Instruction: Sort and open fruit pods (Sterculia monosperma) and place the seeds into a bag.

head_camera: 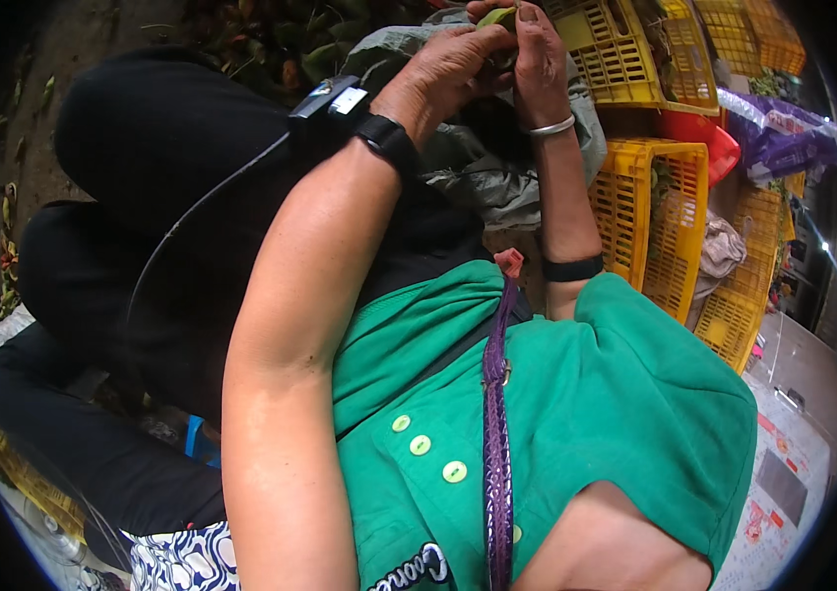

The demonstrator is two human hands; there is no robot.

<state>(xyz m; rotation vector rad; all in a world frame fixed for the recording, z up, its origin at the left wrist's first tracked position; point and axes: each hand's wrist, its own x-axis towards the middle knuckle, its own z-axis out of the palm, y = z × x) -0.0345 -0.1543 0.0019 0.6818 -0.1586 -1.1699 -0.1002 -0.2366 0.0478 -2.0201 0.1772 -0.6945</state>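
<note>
At the top edge, my left hand (pixel 452 63) and my right hand (pixel 540 59) are close together with bent fingers around a yellow-green leafy piece of a plant (pixel 496 18). Part of the piece and some fingertips are hidden or cut off by the picture's edge. A black band with a small device is on my left wrist; a silver bangle circles the right one. Beneath the hands lies a crumpled grey-green woven plastic sack (pixel 496 196), its dark opening partly behind my fingers.
Yellow plastic crates (pixel 644 148) stand on the right, some holding greenery, beside a red plastic container (pixel 710 140) and a purple printed bag (pixel 780 137). Leaves and plant scraps (pixel 289 44) lie on the ground at the upper left. A thin cable (pixel 189 210) runs from the wrist device across black trousers.
</note>
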